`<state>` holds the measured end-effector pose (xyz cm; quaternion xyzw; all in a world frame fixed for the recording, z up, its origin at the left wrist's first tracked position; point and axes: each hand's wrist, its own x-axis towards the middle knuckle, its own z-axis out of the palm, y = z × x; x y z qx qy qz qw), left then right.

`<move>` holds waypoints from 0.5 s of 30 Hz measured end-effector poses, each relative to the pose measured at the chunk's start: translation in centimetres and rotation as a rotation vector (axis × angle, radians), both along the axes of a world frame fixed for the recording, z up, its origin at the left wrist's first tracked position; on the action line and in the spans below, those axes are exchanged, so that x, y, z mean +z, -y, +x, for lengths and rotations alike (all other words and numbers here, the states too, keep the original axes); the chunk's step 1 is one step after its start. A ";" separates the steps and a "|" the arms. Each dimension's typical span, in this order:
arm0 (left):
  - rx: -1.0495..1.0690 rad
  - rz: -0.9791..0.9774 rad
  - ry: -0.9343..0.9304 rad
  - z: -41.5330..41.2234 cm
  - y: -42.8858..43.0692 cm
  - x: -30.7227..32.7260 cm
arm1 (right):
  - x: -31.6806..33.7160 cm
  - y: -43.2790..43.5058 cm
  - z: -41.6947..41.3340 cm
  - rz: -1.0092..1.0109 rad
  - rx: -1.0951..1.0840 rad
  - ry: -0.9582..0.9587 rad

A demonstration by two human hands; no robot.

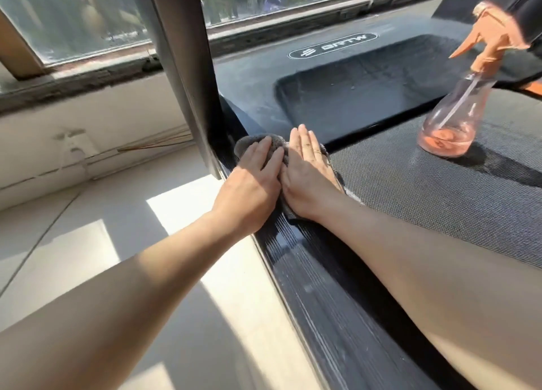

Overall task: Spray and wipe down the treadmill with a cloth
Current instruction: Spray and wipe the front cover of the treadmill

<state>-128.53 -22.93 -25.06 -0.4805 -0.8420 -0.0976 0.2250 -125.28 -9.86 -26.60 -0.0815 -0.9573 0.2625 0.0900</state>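
Both bare arms are reaching forward, nearly straight. The left hand (252,181) and right hand (308,172) are lying palm-down side by side, touching, fingers straight, pressing flat at the treadmill's (440,202) left edge.

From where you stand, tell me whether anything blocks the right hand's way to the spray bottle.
Nothing visible does. The right hand lies flat on the cloth at the treadmill's side rail. The spray bottle stands upright on the belt further right, with only bare belt between them.

Cloth (249,142) lies on the side rail (308,272); bottle (451,125), rightward, seemingly stands on belt (440,202).
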 end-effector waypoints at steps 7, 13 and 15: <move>0.084 -0.135 -0.010 -5.0 -1.2 1.2 | 0.3 -0.9 -4.0 -0.036 -0.068 -0.063; 0.281 -0.163 0.144 -7.0 -3.3 3.6 | 1.3 -2.9 -5.5 -0.326 -0.026 -0.022; 0.339 -0.190 0.212 -7.1 -4.0 4.1 | 0.1 -3.2 -2.8 -0.413 -0.104 -0.188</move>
